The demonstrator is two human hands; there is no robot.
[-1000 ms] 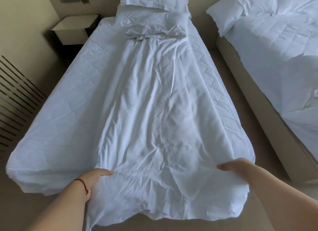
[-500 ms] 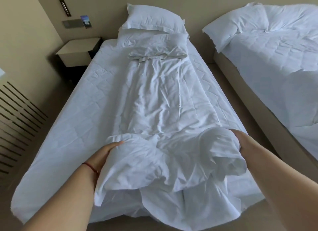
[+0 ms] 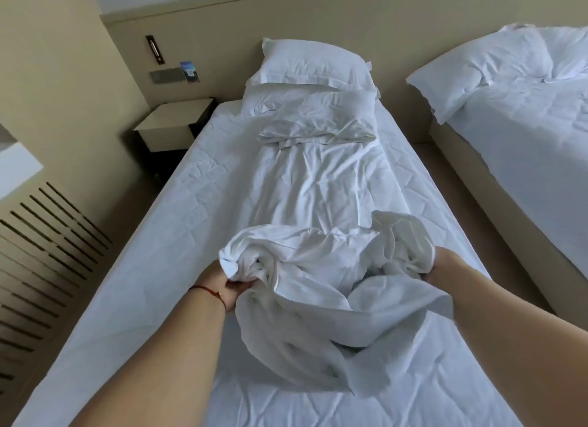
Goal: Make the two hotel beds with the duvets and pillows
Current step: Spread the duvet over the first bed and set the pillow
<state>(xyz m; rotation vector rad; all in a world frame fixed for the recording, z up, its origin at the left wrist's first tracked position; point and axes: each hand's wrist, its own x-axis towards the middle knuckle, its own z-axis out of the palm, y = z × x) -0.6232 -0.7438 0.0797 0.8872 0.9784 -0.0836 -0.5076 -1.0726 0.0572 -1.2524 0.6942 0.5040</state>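
Duvet cover [image 3: 321, 267] first, since that's what moved: 1 second back it was lying stretched flat down the length of the bed with its foot end hanging off the edge, and both hands were just pinning the corners. Half a second later the corners had been lifted and folded up toward the pillows. By this moment the whole lower end was scrunched into a big loose bundle held up between the 2 hands, so the bare mattress sheet [image 3: 152, 267] showed below and to both sides of them.

My guess is that meant the person was gathering the cover to get at its opening or inside corners, maybe to feed a duvet in, rather than spreading it. So the bed was honestly less made than a second before, not more.

The left hand [image 3: 230, 288] was closed tight on a wad of fabric, fingers curled round it, thin red bracelet on the wrist. The right hand [image 3: 440, 264] was mostly buried behind the bunched cloth; it looked to be gripping the other side, though the fingers weren't visible.

The cover itself was thin, white, very wrinkled and limp, with no padding showing. Beyond the hands it ran in a narrow strip up to 2 pillows [image 3: 315, 89] stacked at the head. Off past the right hand, the second bed [image 3: 525, 114] had a rumpled duvet and pillow on it.
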